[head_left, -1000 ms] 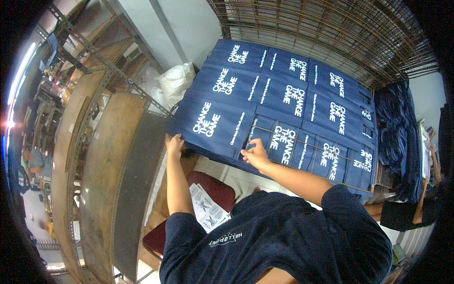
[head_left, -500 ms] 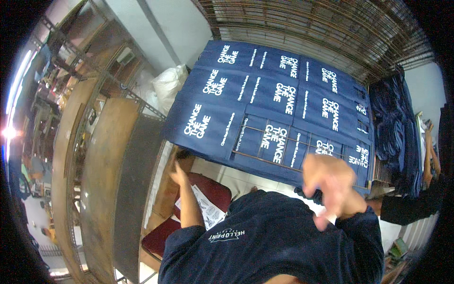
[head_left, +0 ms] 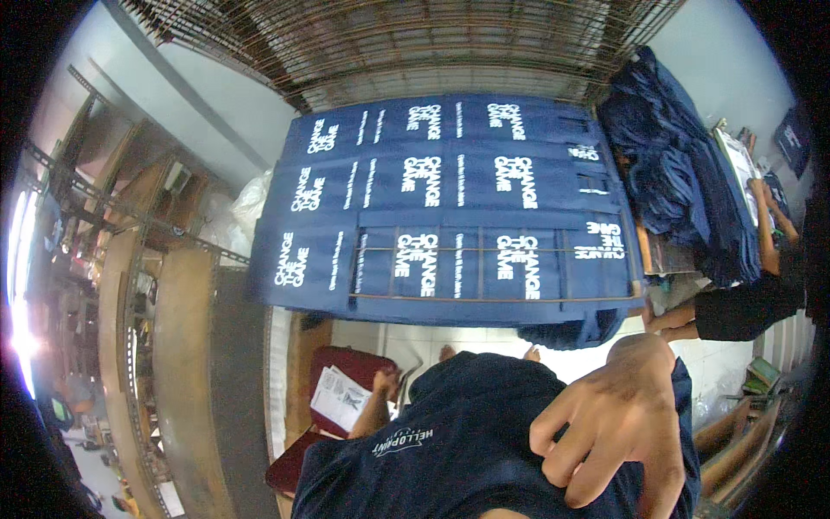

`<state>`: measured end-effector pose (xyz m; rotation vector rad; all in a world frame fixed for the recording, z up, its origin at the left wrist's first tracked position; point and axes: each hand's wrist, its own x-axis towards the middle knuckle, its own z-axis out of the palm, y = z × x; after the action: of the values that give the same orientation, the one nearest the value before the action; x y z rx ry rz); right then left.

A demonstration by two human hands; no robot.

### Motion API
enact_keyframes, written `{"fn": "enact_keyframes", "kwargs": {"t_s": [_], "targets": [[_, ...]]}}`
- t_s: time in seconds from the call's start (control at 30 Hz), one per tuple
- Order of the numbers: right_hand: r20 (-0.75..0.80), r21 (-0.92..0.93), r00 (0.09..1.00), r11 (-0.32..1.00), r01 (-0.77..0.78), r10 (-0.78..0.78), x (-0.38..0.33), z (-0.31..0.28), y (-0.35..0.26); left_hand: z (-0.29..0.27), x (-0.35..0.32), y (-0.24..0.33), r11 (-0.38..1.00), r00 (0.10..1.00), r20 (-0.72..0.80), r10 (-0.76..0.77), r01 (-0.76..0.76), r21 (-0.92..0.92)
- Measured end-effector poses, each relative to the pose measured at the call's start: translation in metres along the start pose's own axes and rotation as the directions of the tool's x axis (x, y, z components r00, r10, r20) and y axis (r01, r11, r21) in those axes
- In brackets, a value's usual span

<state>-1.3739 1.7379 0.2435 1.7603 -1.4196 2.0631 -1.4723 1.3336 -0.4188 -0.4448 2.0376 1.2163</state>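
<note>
My right hand (head_left: 616,424) is raised close in front of my dark shirt, back of the hand up. Its fingers are bent and apart, and no held thing shows. Down by the red chair (head_left: 333,359), my left hand (head_left: 386,381) hangs over the seat; it is small and blurred, so its fingers are hard to read. Printed sheets (head_left: 341,398) lie on that seat next to it. Beyond both hands, navy fabric pieces with white lettering (head_left: 415,186) lie side by side in rows, and a thin wire frame (head_left: 484,300) rests over the nearest row.
A stack of wire racks (head_left: 415,52) stands behind the fabric. Dark blue fabric (head_left: 661,156) is heaped at the right, where another person's arm (head_left: 765,225) shows. Long boards (head_left: 186,346) and metal shelving fill the left. A white plastic bag (head_left: 251,199) sits beside the fabric.
My view has turned, so the fabric sits lower and straighter. My right hand has come back toward my chest; my left has moved from the chair's far side to over its seat.
</note>
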Motion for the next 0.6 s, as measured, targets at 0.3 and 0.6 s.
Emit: {"fn": "enact_keyframes", "kwargs": {"t_s": [0.3,0.6], "targets": [[-0.075,-0.199,0.993,0.977,0.078,-0.095,-0.071,0.024,-0.123,0.088,-0.046,0.104,0.925,0.986,0.027,0.167,-0.166,0.341],[-0.157,-0.411,0.970,0.905,0.106,-0.185,-0.150,0.054,-0.228,0.170,-0.045,0.071,0.547,0.756,0.568,0.324,-0.640,0.540]]}}
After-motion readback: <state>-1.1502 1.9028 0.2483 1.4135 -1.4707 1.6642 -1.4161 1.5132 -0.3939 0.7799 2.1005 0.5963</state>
